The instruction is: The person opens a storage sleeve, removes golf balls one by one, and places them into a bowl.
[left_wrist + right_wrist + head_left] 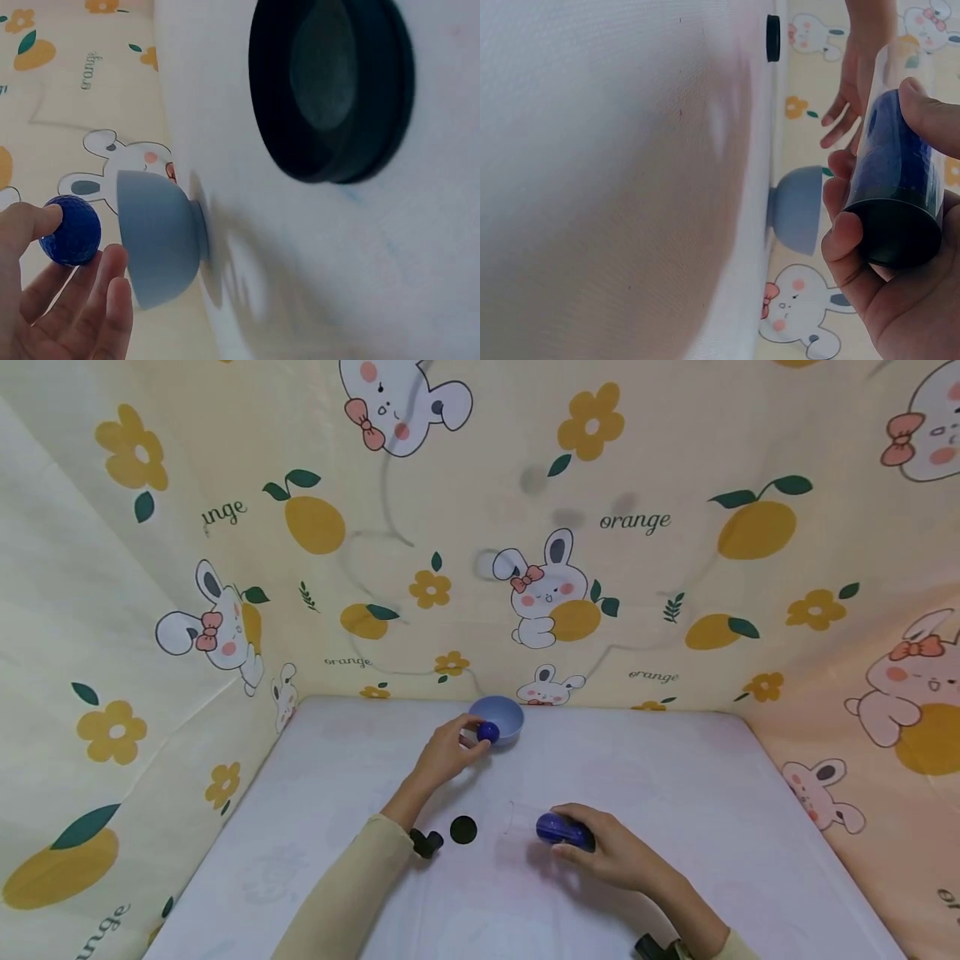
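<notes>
My left hand (pixel 444 756) pinches a dimpled blue golf ball (pixel 71 231) between thumb and fingers. The ball is at the near rim of a light blue bowl (pixel 159 240), which stands upright at the table's back edge. My right hand (pixel 618 853) grips a clear plastic tube (pixel 894 154) with a black end (pixel 900 234). Blue contents show through the tube's wall, toward the black end. In the head view the tube is tilted on its side above the table, its clear end pointing left. A round black cap (pixel 463 830) lies on the table between the two arms.
The white-covered table (pixel 675 777) is backed and flanked by a cloth (pixel 465 510) printed with rabbits and oranges. Black wrist camera mounts (pixel 427 843) sit on both wrists.
</notes>
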A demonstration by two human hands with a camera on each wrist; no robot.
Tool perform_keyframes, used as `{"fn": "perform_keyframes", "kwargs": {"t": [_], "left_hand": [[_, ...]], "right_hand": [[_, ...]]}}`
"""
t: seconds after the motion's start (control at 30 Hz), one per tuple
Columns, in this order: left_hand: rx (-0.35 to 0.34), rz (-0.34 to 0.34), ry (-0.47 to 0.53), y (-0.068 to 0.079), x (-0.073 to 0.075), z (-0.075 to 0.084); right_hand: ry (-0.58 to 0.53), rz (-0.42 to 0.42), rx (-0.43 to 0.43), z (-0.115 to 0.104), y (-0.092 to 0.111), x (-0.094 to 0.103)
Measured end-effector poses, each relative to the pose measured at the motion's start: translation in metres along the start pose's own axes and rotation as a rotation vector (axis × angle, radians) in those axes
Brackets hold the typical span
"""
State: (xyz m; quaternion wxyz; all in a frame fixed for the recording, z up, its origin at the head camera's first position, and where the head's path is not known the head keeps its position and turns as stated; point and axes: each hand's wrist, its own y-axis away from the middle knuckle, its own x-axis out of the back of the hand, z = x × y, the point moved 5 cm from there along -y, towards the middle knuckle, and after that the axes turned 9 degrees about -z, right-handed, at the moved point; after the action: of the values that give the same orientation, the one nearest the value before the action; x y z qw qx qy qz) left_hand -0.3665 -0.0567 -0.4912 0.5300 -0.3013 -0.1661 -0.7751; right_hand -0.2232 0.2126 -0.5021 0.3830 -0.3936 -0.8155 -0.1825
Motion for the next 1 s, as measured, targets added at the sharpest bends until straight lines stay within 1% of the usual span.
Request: {"fn": "perform_keyframes", "kwargs": {"t": [0.13,0.27,0.47,0.6,0.73,1.0], "left_hand": [[0.028,0.016,-0.02,-0.006,0.0,-0.004],[0.047,0.03,-0.051,-0.011,-0.001,-0.005],[0.067,0.046,-0.07,-0.02,-0.004,-0.007],[0.074,0.06,-0.096,-0.023,-0.005,-0.008],[0.089,0.059,-0.125,-0.024,-0.006,-0.01],[0.057,0.048,-0.134,-0.024,-0.008,-0.014]], "right_hand": [[-0.003,-0.002,0.003,0.001,-0.001,0.0],[-0.004,-0.011,-0.001,0.001,-0.001,-0.001],[0.004,-0.018,-0.007,-0.002,-0.003,-0.001],[-0.007,-0.027,-0.017,-0.002,-0.004,-0.001],[-0.005,-0.032,-0.03,-0.002,-0.005,-0.001],[0.003,-0.022,-0.024,-0.001,-0.003,0.0]]}}
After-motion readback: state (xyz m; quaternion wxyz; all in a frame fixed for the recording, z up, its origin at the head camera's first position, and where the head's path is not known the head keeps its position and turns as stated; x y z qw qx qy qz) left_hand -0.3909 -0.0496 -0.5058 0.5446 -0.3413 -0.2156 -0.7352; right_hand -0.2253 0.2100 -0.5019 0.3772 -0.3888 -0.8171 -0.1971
